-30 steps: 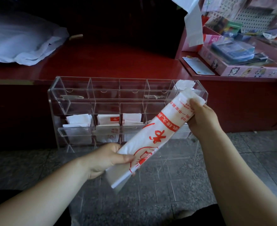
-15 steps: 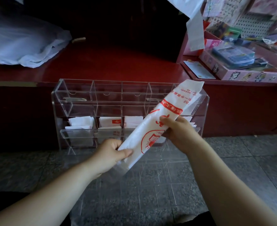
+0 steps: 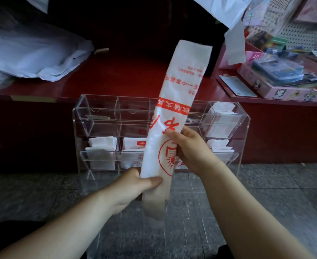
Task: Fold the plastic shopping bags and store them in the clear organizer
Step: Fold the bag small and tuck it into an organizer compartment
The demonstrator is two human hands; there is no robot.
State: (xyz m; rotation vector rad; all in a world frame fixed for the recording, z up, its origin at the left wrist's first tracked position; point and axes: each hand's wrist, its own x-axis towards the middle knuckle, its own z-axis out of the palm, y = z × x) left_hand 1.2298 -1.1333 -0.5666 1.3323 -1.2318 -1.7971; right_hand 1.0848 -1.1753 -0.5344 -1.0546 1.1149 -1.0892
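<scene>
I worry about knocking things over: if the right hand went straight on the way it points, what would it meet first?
The right hand grips the folded bag; past that, probably the clear organizer, near its lower middle pockets, though depth is unclear.

1. Grey speckled stone-tile floor (image 3: 41, 193) across the lower frame.
2. Glossy red counter (image 3: 125, 77) spans mid-frame, with a darker red front panel beneath.
3. Upper centre: unlit dark recess (image 3: 135, 25) behind the counter.
4. Upper right: white pegboard (image 3: 299, 34) with hung packets, pink box (image 3: 294, 90) below it.
5. Light is dim, brighter at right.
</scene>
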